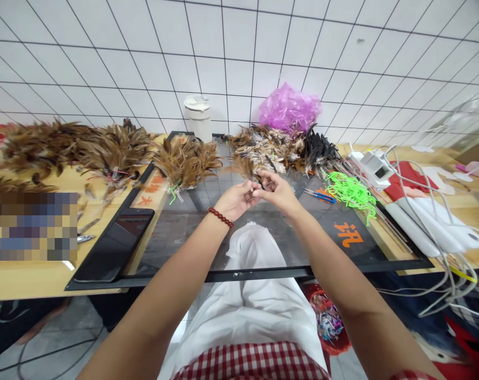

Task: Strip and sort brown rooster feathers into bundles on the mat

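Observation:
My left hand (pixel 235 200), with a beaded bracelet at the wrist, pinches a small bunch of brown feathers (pixel 244 167) above the dark glass panel (pixel 184 229). The feather tips point away from me. Fingertip to fingertip with it, my right hand (pixel 279 193) is closed in a pinch around a thin dark piece that looks like a feather; the fingers partly hide it. Just beyond both hands lies a heap of pale and brown feathers (pixel 259 145). A bundle of brown feathers (pixel 188 161) with a green tie sits to the left of them.
Blue-handled snips (pixel 321 196) and bright green strings (pixel 350 192) lie on the right. A phone (pixel 115 245) rests on the left. Behind are a white lidded cup (pixel 200 117), a pink plastic bag (pixel 290 108) and black feathers (pixel 319 149). Cables (pixel 447 264) hang at right.

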`<state>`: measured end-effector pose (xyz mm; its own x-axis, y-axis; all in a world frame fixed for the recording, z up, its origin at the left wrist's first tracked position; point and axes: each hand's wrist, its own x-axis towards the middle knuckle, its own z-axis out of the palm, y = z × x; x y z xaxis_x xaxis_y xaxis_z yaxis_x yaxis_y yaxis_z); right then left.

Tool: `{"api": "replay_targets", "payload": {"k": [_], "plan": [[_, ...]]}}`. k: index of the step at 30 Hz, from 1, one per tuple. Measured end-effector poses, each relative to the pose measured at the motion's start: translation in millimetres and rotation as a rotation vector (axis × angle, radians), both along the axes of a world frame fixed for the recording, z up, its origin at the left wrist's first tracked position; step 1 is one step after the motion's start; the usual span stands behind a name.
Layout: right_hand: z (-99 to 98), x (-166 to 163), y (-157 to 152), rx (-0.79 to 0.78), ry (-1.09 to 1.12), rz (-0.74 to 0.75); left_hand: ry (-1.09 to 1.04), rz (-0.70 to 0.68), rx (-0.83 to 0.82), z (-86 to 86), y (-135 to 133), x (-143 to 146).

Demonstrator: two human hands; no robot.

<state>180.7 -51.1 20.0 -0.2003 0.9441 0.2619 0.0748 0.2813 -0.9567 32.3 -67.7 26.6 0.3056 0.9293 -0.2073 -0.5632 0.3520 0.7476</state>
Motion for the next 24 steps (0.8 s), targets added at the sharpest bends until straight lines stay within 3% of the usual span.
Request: {"api": "replay_targets", "payload": {"k": [2, 5, 18, 20, 24], "plan": [[-1.3, -0.2, -0.8, 0.196, -0.158, -0.077, -0.038, 0.005, -0.016, 0.4, 0.3, -0.4], [-2.5, -0.7, -3.1, 0.338, -0.325, -0.138, -0.019, -0.022, -0.011, -0.2, -0.2, 0.9], [1.2, -0.9, -10.5, 0.468, -0.521, -0.180, -0.136, -0.043, -0.071, 0.7, -4.6, 5.3], [2.0, 3.1, -8.0, 0.471, -0.551, -0.192, -0.063, 0.015, -0.018, -0.3, -2.2, 3.8], [-0.3, 19.2, 2.8, 0.401, -0.650, -0.314, 0.156, 0.346, 0.098, -0.2, 7.0, -3.7]]}}
